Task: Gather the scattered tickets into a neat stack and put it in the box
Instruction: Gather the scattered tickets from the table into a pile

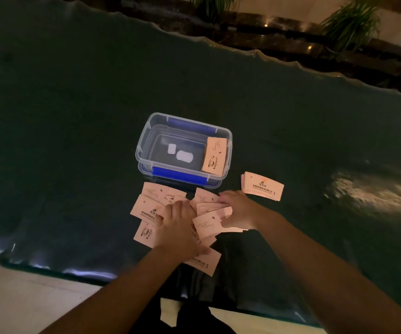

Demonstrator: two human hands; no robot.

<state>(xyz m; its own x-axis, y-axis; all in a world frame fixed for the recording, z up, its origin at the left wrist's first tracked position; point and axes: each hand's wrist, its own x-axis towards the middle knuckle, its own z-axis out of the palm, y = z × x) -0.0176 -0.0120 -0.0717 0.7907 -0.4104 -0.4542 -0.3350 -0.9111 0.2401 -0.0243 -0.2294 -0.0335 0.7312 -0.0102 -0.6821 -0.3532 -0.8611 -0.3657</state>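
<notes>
Both bare forearms reach in from the near edge, and each grip rests on the loose tickets (202, 226). Left hand (179, 229) lies flat with fingers spread, pressing down on the overlapping slips and closed around nothing. Right hand (239, 209) curls over the right side of the pile, thumb and fingers pinching the edge of one ticket. These pale pink slips lie fanned and overlapping on the dark green table (62, 141), just in front of the box. Several carry a coffee cup drawing and the word "COFFEE"; the smaller lines of print are too small to read. Just right of the right hand sits a squared stack (262, 186) of tickets. Beyond the pile stands the clear plastic box (146, 141) with blue clips, lid off, one ticket (214, 156) leaning against its right wall.
</notes>
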